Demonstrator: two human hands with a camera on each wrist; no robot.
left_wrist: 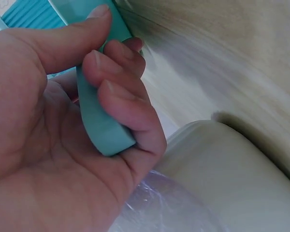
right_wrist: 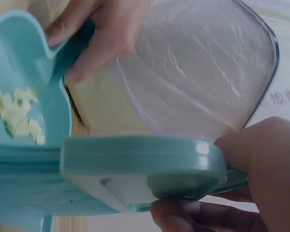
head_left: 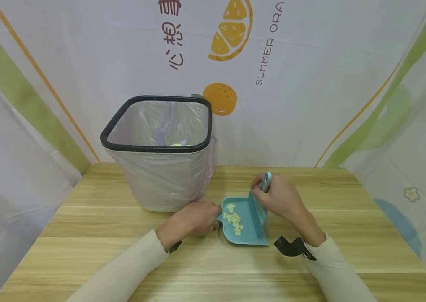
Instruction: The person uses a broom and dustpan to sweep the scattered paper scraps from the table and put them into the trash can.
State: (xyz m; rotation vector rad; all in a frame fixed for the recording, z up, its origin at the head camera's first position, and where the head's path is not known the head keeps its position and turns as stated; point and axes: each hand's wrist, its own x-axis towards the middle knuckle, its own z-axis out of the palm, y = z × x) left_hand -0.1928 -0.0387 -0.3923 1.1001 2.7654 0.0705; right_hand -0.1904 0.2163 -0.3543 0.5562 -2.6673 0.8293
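A teal dustpan [head_left: 244,205] lies on the wooden table with small pale yellow-green scraps [head_left: 234,220] gathered toward its handle side. My left hand [head_left: 199,216] grips its handle [left_wrist: 104,121], fingers curled round it in the left wrist view. My right hand [head_left: 281,193] holds a teal hand brush [right_wrist: 140,154] by its handle, thumb on one side and fingers on the other. The brush stands upright over the pan's open side, its bristles [head_left: 257,214] inside the pan, to the right of the scraps.
A bin [head_left: 164,176] lined with a clear plastic bag and edged by a black rim stands behind my left hand, with some pale scraps [head_left: 180,145] inside. A printed cloth [head_left: 292,105] hangs behind the wooden table [head_left: 122,251]. Black wrist mounts show below both hands.
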